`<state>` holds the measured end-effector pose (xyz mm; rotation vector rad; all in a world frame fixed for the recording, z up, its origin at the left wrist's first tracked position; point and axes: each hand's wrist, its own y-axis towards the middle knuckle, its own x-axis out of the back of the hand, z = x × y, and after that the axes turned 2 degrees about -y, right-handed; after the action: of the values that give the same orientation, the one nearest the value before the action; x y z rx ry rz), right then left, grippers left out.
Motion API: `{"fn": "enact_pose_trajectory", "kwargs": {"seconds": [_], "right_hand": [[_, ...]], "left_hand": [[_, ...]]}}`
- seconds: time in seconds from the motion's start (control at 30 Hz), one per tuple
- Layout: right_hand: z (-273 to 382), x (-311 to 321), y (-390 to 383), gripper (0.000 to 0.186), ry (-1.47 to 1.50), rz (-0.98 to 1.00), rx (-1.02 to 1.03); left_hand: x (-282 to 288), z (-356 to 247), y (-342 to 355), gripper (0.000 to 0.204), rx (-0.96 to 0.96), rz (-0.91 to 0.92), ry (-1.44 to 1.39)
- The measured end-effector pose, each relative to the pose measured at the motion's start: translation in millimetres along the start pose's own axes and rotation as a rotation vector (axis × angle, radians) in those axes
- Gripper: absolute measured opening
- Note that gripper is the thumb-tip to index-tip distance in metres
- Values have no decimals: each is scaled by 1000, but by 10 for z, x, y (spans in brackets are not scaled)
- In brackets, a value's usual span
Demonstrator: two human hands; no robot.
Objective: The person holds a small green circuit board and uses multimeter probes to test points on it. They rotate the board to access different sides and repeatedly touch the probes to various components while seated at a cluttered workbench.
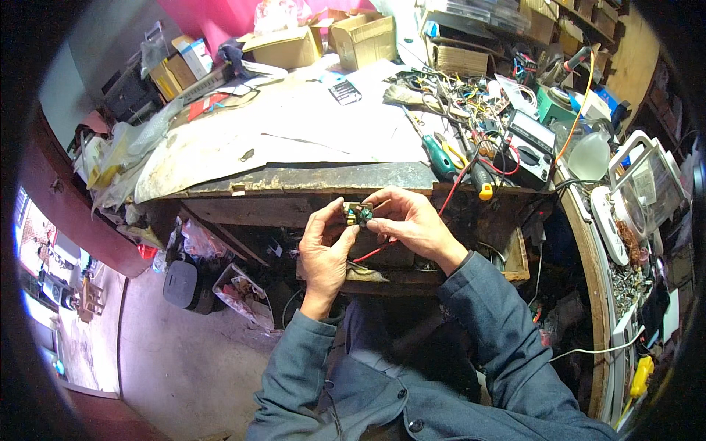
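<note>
Between my fingertips, in front of the bench's worn wooden edge, is a small green circuit board (358,213) with small components on it. My left hand (325,250) grips its left side with thumb and fingertips. My right hand (415,228) pinches its right side. A red cable (448,198) runs from the bench down behind both hands; I cannot tell whether it connects to the board. On the bench's right lie a green-handled screwdriver (440,158), a yellow and black handled tool (482,178) and a meter (531,143).
The bench top (243,154) is covered in pale sheets, with cardboard boxes (360,40) at the back and tangled wires (471,95) at right. A cluttered side shelf (632,294) runs along my right. A black container (184,283) and a litter-filled box (243,298) stand on the floor.
</note>
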<state>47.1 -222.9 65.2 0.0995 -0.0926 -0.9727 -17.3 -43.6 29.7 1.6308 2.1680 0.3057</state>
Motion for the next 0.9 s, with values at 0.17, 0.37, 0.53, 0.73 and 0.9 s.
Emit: {"fn": "enact_pose_trajectory", "kwargs": {"seconds": [0.17,0.37,0.53,0.73,0.9], "right_hand": [[-45,2,6,29,34,-8,2],[-54,-30,-20,21,-64,-117,149],[-25,-66,-24,20,-66,-118,206],[-11,-54,-49,22,-121,-112,197],[12,-95,-46,30,-70,-116,185]], "left_hand": [[-6,11,-1,51,0,15,-21],[-57,-66,13,50,85,-20,-164],[58,5,35,50,173,125,-140],[89,-132,50,57,272,165,-294],[60,-145,44,60,259,152,-339]]}}
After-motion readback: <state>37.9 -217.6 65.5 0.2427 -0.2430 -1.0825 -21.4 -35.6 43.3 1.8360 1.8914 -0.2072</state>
